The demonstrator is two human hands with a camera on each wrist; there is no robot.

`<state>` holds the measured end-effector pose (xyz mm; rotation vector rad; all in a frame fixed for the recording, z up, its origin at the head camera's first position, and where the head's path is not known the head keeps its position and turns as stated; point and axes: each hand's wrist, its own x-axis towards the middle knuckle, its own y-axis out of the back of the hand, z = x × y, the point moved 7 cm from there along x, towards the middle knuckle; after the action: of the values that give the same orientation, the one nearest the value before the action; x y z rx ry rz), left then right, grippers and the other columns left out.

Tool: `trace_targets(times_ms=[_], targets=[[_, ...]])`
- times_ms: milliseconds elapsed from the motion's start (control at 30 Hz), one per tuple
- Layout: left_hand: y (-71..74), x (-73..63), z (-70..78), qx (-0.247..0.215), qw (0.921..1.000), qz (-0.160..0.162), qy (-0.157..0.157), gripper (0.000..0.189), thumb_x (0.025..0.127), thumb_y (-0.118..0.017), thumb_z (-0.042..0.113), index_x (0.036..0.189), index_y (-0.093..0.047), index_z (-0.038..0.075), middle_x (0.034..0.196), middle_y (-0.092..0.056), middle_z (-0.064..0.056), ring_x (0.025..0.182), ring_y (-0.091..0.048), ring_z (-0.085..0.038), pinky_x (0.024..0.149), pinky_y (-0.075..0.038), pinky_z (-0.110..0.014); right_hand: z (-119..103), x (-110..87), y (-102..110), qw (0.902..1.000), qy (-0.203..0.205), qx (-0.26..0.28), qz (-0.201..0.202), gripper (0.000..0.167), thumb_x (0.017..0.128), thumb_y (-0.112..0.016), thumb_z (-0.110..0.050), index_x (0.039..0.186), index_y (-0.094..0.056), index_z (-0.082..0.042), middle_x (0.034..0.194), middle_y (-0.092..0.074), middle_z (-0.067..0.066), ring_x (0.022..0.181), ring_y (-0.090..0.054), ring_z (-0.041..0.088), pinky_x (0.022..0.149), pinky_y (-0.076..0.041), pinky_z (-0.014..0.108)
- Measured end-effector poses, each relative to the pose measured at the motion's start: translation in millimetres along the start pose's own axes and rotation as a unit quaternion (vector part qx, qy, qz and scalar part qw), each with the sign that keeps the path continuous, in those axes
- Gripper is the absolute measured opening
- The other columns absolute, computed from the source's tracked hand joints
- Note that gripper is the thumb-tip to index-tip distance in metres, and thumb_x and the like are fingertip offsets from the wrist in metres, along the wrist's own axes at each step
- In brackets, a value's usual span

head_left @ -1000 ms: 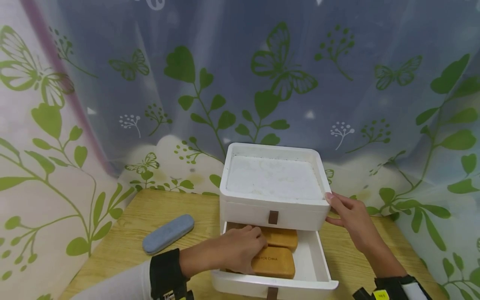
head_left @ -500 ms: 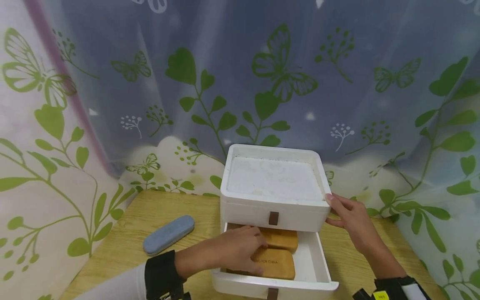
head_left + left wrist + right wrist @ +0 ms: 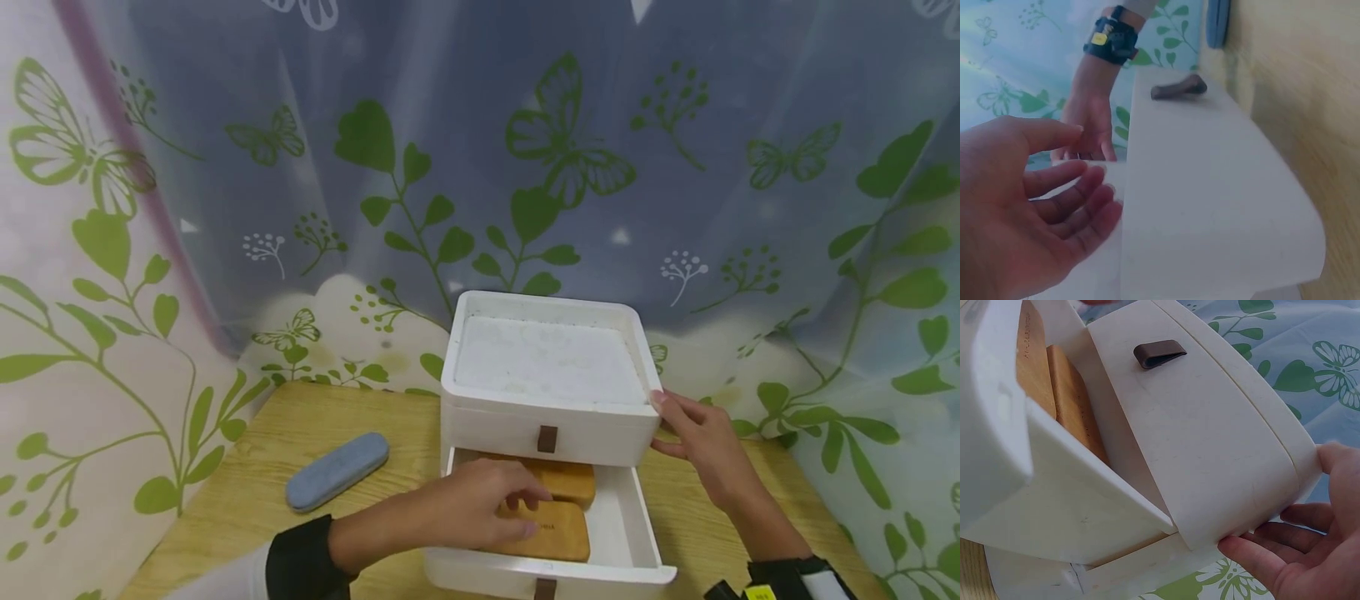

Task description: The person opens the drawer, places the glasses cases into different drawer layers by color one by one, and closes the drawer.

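A white drawer unit [image 3: 487, 429] stands with its lower drawer [image 3: 651, 533] pulled out. Inside lie two tan cases with rounded corners; the front case [image 3: 564, 532] bears dark lettering, and the back case [image 3: 573, 482] sits behind it. My left hand [image 3: 480, 504] is over the drawer and covers the left part of both cases. In the left wrist view, that left hand [image 3: 1035, 206] has loosely bent fingers and nothing between them. At the unit's right front corner, my right hand [image 3: 701, 442] grips with the thumb on the top rim and the fingers along the side [image 3: 1254, 540].
To the left of the unit, a blue-grey glasses case [image 3: 337, 471] lies on the wood-grain table [image 3: 300, 408]. Brown pull tabs [image 3: 547, 438] mark the drawer fronts. Behind everything hangs a curtain [image 3: 450, 167] with green leaves and butterflies.
My left hand has come up off the front tan case, its fingers and thumb spreading apart. My right hand stays at the corner of the unit, and both cases lie where they were.
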<state>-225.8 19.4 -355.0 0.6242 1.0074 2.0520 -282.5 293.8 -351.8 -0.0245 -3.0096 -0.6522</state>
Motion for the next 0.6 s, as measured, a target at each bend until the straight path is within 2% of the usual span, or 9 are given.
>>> trace_targets(times_ms=[100,200,367,467,600], targets=[[-3.1,-3.9,4.3,-0.083,0.9964,0.0,-0.013,0.03,0.099,-0.07,0.022,0.126,-0.072,0.009,0.108,-0.075,0.001,0.09,-0.062,0.006,0.08,-0.055,-0.014,0.6,-0.9,-0.7,1.0,0.001,-0.001,-0.001,0.076,0.107,-0.048,-0.053,0.16,-0.035,0.0,0.163,-0.037,0.029,0.14,-0.051,0.05,0.089,-0.062,0.035],[-7.8,-7.9,8.0,-0.164,0.9863,-0.011,-0.016,0.029,0.101,-0.068,0.023,0.125,-0.073,0.007,0.108,-0.075,0.0,0.09,-0.06,0.009,0.081,-0.056,-0.014,0.4,-1.0,-0.4,1.0,0.003,-0.001,0.001,0.075,0.107,-0.047,-0.053,0.159,-0.035,0.0,0.163,-0.037,0.029,0.14,-0.051,0.05,0.09,-0.062,0.034],[-17.5,-16.6,14.1,-0.283,0.9578,-0.051,-0.003,0.031,0.101,-0.067,0.024,0.126,-0.072,0.006,0.106,-0.074,0.005,0.092,-0.063,0.007,0.084,-0.057,-0.016,-0.3,-0.2,-0.2,1.0,0.004,-0.002,0.003,0.076,0.107,-0.047,-0.053,0.159,-0.035,0.001,0.163,-0.037,0.029,0.14,-0.051,0.049,0.09,-0.062,0.034],[-23.8,-22.4,18.6,-0.313,0.9463,-0.082,0.004,0.032,0.101,-0.066,0.024,0.128,-0.071,0.008,0.105,-0.073,0.011,0.094,-0.065,0.007,0.086,-0.056,-0.016,0.0,-0.2,-0.4,1.0,0.002,-0.001,0.002,0.076,0.107,-0.047,-0.053,0.16,-0.034,0.0,0.163,-0.036,0.029,0.14,-0.05,0.049,0.09,-0.062,0.033],[-33.9,-29.1,20.8,-0.316,0.9403,-0.126,0.004,0.035,0.102,-0.061,0.024,0.133,-0.069,0.008,0.114,-0.075,0.009,0.099,-0.065,0.009,0.091,-0.054,-0.015,0.8,-0.2,-0.4,1.0,-0.001,-0.002,0.002,0.076,0.107,-0.047,-0.054,0.16,-0.034,0.0,0.163,-0.036,0.029,0.141,-0.05,0.049,0.09,-0.062,0.033]])
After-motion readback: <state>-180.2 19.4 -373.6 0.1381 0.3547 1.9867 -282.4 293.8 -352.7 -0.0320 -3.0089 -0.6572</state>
